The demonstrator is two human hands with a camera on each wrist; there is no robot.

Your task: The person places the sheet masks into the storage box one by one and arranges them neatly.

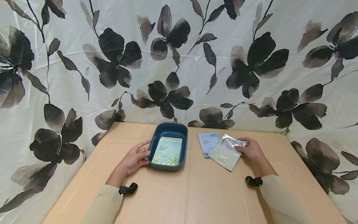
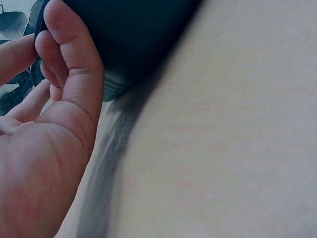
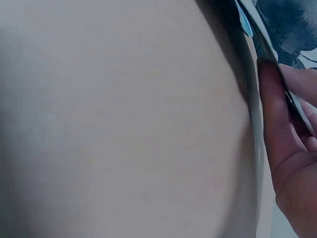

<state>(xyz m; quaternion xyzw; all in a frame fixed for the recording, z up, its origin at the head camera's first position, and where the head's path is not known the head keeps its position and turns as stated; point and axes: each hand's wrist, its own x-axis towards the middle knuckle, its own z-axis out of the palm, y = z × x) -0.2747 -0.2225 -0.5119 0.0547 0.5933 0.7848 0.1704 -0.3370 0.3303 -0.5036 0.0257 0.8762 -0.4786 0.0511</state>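
My left hand (image 1: 135, 159) is at the left side of a dark blue rectangular plastic bin (image 1: 167, 168), its thumb and fingers holding the rim. Seen from the left wrist, the curled fingers (image 2: 67, 54) meet the bin's wall (image 2: 133, 34). Inside the bin lies a pale green printed packet (image 1: 167, 151). My right hand (image 1: 251, 149) pinches the right edge of a silver foil sachet (image 1: 226, 153), which tilts over the table. In the right wrist view the sachet (image 3: 262, 29) appears edge-on between thumb and fingers. A light blue printed packet (image 1: 207, 143) lies partly under the sachet.
Everything rests on a tan covered table (image 1: 184, 199). Behind it hangs a white curtain (image 1: 179, 71) with dark flowers, meeting the table's back edge just beyond the bin. Black wrist cameras are strapped to both wrists.
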